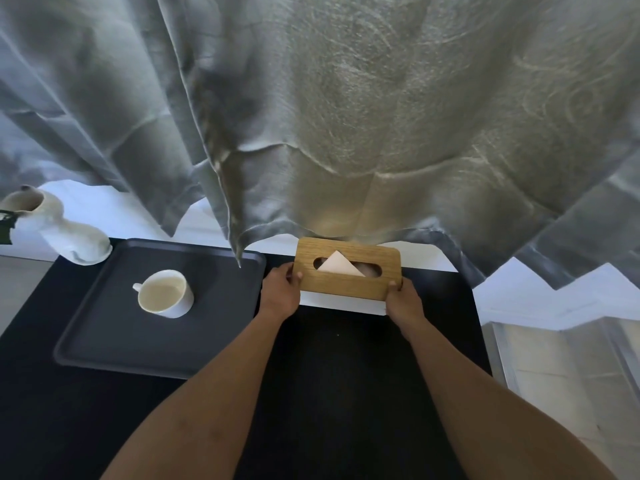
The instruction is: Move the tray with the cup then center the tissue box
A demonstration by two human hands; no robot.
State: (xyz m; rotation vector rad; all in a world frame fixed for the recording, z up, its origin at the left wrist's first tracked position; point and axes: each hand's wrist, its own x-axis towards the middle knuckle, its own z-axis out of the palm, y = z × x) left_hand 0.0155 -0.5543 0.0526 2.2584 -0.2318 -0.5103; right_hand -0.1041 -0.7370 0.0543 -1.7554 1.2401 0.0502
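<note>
A tissue box [346,282] with a wooden lid and white sides stands at the back of the black table [346,375], a folded tissue poking from its slot. My left hand [282,292] grips its left end and my right hand [403,299] grips its right end. A dark grey tray [104,341] lies to the left on the table. A white cup [166,293] stands on the tray, handle pointing left.
A white ceramic vase [69,233] stands at the tray's back left corner. A grey curtain [346,133] hangs down to the table's back edge, just behind the box. Pale floor tiles [561,368] lie past the table's right edge.
</note>
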